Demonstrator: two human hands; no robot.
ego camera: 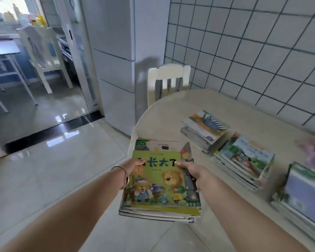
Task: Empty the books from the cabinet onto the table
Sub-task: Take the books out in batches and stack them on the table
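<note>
Both hands carry a stack of books (158,186) in the air, at the edge of the table (235,110). The left hand (135,165) and right hand (191,170) pinch its 2 sides, likely so it stays flat and none slip out. The long side points away from the person. 3 piles (244,159) already sit on the table.

Stack of paper picture books (158,186): top cover glossy, printed in colour. Bench (225,106) right of it: smooth, pale, stone-like top with slight sheen. Floor (62,160) left of the stack: polished glossy tile, mirror-like reflections; bracelet (123,176) looks like shiny metal.
</note>
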